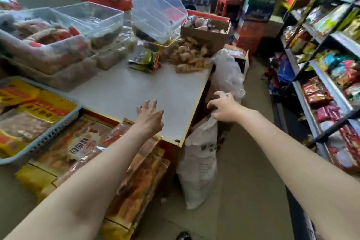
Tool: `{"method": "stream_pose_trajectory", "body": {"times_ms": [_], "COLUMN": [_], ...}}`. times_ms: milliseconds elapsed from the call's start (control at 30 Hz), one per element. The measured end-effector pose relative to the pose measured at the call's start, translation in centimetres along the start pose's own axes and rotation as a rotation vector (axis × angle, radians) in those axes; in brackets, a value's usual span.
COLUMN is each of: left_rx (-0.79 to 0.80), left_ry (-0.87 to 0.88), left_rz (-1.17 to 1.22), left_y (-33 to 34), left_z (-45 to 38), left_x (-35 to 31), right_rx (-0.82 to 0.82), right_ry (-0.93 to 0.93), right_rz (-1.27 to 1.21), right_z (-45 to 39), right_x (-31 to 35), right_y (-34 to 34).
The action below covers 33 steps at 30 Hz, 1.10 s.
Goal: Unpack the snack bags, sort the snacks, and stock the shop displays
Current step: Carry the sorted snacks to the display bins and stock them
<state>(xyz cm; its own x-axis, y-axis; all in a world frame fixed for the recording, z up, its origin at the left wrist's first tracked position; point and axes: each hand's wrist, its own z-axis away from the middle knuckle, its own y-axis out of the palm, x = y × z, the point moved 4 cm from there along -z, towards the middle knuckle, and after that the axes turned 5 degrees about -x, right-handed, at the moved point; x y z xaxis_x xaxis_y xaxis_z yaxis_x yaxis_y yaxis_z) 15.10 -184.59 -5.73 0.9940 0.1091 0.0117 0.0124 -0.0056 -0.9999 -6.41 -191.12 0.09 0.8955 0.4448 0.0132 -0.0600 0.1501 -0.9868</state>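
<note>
The next thing for you to unpack looks to be the white sack [198,163] standing on the floor against the end of the worktop [136,91], just below its yellow-edged corner. Judge it as soft and slack: the woven plastic wall is creased and sagging, so it will fold wherever you pinch it and give you no stiff edge to lift by. It looks well filled, so expect some weight and a load that shifts. Take it at the bunched mouth at the top, gathering the material into a full fist rather than with fingertips, and keep the other hand free to steady the side or support the bottom. A thinner translucent bag [228,76] sits behind it by the worktop's far corner; that film would likely be slippery and tear more easily.

Your right hand [224,107] hangs over the sack's mouth, fingers spread and hooked downward. The lower fingertips seem to touch the crumpled top edge, but I cannot tell whether they have closed on it. Your left hand [150,117] is over the near edge of the worktop, fingers loosely curled and apart, holding nothing. Whether it rests on the surface is unclear.
</note>
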Motion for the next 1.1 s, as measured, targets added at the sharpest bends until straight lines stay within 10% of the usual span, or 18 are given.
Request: {"method": "stream_pose_trajectory", "body": {"times_ms": [300,1100], "left_rx": [0.026,0.100], "left_ry": [-0.236,-0.554], "left_rz": [-0.002,-0.009], "left_y": [-0.2,2.6], "left_z": [-10.5,-23.7], "left_x": [0.5,13.6], "right_rx": [0.077,0.081], "right_ry": [-0.045,-0.341], "right_rz": [-0.019,0.040], "right_z": [-12.0,-40.6], "right_x": [-6.7,4.5], "right_y": [-0.6,1.6]}}
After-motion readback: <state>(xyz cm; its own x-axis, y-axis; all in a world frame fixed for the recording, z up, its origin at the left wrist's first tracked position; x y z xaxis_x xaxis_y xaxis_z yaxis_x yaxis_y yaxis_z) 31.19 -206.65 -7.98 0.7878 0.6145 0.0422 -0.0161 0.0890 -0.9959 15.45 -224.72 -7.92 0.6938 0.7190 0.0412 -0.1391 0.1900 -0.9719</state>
